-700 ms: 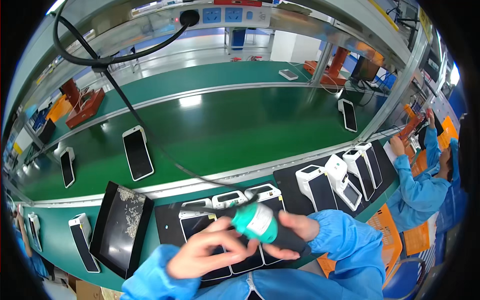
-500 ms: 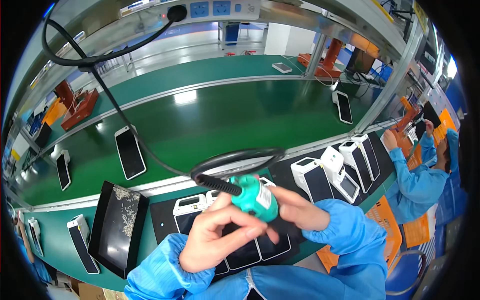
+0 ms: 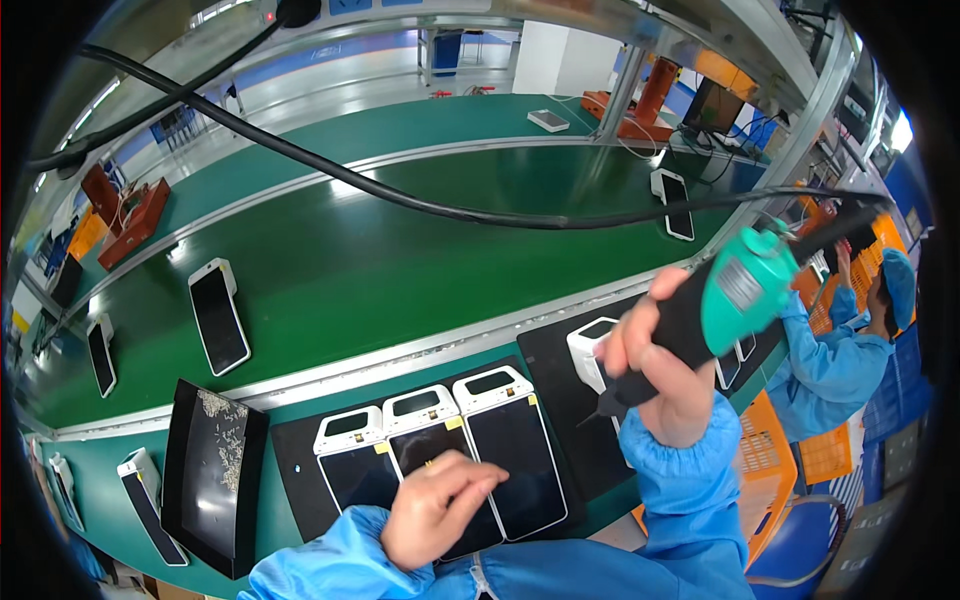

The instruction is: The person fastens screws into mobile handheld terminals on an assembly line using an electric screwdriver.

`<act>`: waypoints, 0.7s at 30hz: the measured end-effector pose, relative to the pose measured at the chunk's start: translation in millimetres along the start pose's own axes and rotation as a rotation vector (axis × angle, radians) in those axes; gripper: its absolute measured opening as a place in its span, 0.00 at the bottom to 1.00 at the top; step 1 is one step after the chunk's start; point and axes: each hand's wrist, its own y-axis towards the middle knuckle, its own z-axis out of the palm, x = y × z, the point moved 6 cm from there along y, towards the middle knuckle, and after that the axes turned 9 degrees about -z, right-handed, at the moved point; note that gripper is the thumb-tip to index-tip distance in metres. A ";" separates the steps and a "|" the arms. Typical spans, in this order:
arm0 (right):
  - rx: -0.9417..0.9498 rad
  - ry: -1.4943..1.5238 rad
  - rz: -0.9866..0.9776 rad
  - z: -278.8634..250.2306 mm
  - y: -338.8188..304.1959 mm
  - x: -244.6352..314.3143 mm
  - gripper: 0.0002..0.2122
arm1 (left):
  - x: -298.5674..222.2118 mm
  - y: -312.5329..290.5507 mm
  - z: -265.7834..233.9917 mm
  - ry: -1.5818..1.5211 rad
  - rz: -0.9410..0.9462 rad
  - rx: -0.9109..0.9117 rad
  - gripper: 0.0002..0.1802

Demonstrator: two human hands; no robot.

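My right hand [image 3: 668, 362] is wrapped round the black grip of a teal electric screwdriver [image 3: 745, 290], raised over the right side of the bench. Its thin bit points down and left, and a thick black cable [image 3: 560, 221] runs from its rear end. Over the middle one of three white handheld terminals [image 3: 418, 402] hovers my left hand [image 3: 432, 512], thumb and forefinger together. Whatever may lie between those fingers is hidden. The right terminal of the three [image 3: 512, 450] shows its whole dark screen. All three lie side by side on a black mat [image 3: 300, 470].
Left of the mat stands a black tray [image 3: 200, 500] of small screws, beside another terminal [image 3: 150, 505]. More terminals [image 3: 585, 345] stand partly behind my right hand. Several lie on the green conveyor belt [image 3: 420, 290] beyond a metal rail. At the right a person in blue [image 3: 830, 370] works.
The screwdriver was between both hands at the centre. My right hand has carried it up and to the right, and my left hand has let go and dropped over the terminals.
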 end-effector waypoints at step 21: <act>0.438 0.413 -0.045 52.7 -20.3 3.5 0.22 | 12.2 -6.0 7.0 -0.096 0.101 -0.184 0.07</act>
